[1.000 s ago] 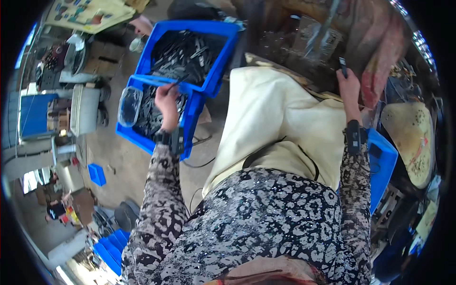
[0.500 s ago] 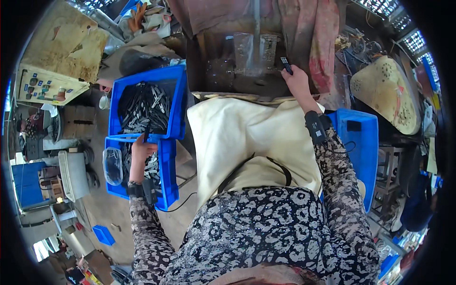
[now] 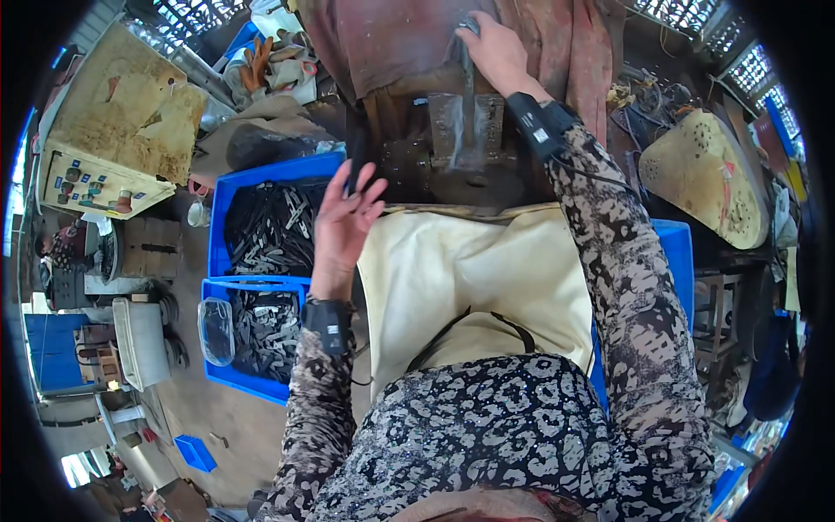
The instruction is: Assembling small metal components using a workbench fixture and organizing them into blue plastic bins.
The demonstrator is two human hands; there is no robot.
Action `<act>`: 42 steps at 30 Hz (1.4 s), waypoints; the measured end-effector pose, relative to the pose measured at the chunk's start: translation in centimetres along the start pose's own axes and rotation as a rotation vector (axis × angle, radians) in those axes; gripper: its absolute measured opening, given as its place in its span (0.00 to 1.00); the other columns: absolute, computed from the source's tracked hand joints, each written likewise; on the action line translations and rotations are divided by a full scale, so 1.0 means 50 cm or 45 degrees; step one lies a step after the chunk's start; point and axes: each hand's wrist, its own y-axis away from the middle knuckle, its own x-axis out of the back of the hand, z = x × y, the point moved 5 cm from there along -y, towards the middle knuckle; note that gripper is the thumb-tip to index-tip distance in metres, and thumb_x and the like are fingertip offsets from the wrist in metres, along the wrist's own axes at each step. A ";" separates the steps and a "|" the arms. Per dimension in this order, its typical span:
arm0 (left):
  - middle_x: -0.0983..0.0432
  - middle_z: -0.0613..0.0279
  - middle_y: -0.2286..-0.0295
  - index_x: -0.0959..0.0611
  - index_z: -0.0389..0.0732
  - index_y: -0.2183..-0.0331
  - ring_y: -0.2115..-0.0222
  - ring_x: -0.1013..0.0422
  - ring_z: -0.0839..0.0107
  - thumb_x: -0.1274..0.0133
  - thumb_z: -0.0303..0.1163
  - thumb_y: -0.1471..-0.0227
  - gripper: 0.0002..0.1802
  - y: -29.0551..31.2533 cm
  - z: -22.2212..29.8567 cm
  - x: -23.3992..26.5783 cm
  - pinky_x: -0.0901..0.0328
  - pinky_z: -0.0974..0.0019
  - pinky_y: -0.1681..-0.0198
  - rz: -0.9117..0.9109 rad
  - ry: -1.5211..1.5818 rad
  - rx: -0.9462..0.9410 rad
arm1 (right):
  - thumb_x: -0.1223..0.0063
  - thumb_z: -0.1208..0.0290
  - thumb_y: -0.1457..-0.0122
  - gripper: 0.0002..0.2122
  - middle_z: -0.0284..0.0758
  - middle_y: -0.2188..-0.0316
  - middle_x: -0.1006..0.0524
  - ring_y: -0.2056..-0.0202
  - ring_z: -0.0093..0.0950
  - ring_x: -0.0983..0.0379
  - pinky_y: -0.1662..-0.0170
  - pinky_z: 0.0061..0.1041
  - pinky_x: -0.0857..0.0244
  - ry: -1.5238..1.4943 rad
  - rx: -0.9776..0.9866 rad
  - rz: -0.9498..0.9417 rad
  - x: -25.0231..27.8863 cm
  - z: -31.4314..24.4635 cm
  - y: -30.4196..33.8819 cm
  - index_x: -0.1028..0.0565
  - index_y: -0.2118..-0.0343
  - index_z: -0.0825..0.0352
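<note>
My right hand [image 3: 500,56] reaches far forward, bent at the wrist. Its fingers close on a small dark piece [image 3: 470,24] at the upper end of an upright wet, greyish strip of the machine [image 3: 470,130]. My left hand [image 3: 348,217] is raised in front of the blue bins, palm up and fingers partly spread. A narrow dark strip [image 3: 352,178] shows between its thumb and fingers; its far end blends into the dark background. Beside that hand, the far blue bin [image 3: 217,209] holds many narrow dark and grey metal pieces. Similar pieces fill the near blue bin [image 3: 252,389].
A cream apron [image 3: 478,261] covers my lap below the machine's trough edge. Reddish cloths [image 3: 383,43] hang around the machine. Another blue bin [image 3: 674,248] stands at the right, partly behind my arm. A control box with knobs [image 3: 96,187] is at the left.
My left hand has moved up and right from the bins with a dark strip. My right hand has gone forward and left, from the trough's right side to the strip's upper end.
</note>
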 end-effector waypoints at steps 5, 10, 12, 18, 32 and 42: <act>0.34 0.47 0.47 0.40 0.45 0.40 0.55 0.27 0.56 0.57 0.20 0.47 0.33 -0.027 -0.053 -0.061 0.29 0.61 0.55 -0.139 -0.127 0.120 | 0.50 0.55 0.44 0.18 0.48 0.65 0.23 0.60 0.48 0.28 0.58 0.45 0.34 0.152 -0.041 -0.140 0.001 -0.003 -0.013 0.27 0.57 0.63; 0.33 0.50 0.47 0.38 0.44 0.40 0.54 0.28 0.57 0.58 0.21 0.45 0.30 -0.054 -0.083 -0.081 0.30 0.63 0.55 -0.164 -0.259 0.174 | 0.50 0.56 0.43 0.17 0.47 0.66 0.23 0.61 0.48 0.28 0.59 0.46 0.35 0.132 -0.070 -0.136 0.008 -0.004 -0.018 0.27 0.59 0.64; 0.33 0.50 0.47 0.38 0.44 0.40 0.54 0.28 0.58 0.58 0.22 0.45 0.30 -0.067 -0.087 -0.085 0.30 0.63 0.55 -0.194 -0.296 0.168 | 0.51 0.57 0.42 0.15 0.46 0.67 0.23 0.61 0.47 0.27 0.60 0.46 0.35 0.138 -0.089 -0.170 0.010 -0.003 -0.018 0.27 0.62 0.64; 0.31 0.51 0.49 0.34 0.41 0.43 0.55 0.27 0.62 0.56 0.25 0.44 0.26 -0.107 -0.114 -0.052 0.31 0.65 0.56 -0.180 -0.942 -0.041 | 0.50 0.59 0.42 0.13 0.44 0.67 0.23 0.61 0.46 0.27 0.59 0.45 0.35 0.126 -0.124 -0.230 0.016 -0.014 -0.021 0.26 0.63 0.64; 0.25 0.55 0.67 0.18 0.36 0.63 0.65 0.26 0.64 0.52 0.14 0.59 0.18 -0.132 -0.109 -0.012 0.31 0.65 0.68 0.228 -1.904 -0.436 | 0.50 0.59 0.42 0.13 0.44 0.66 0.23 0.60 0.46 0.27 0.58 0.45 0.35 0.083 -0.102 -0.347 0.009 0.006 -0.034 0.26 0.62 0.64; 0.28 0.57 0.72 0.19 0.39 0.63 0.71 0.28 0.60 0.52 0.16 0.59 0.18 -0.125 -0.102 -0.036 0.33 0.61 0.67 0.331 -2.198 -0.761 | 0.47 0.56 0.45 0.15 0.45 0.68 0.23 0.61 0.46 0.28 0.59 0.43 0.36 0.031 -0.043 -0.325 0.003 0.010 -0.039 0.26 0.63 0.64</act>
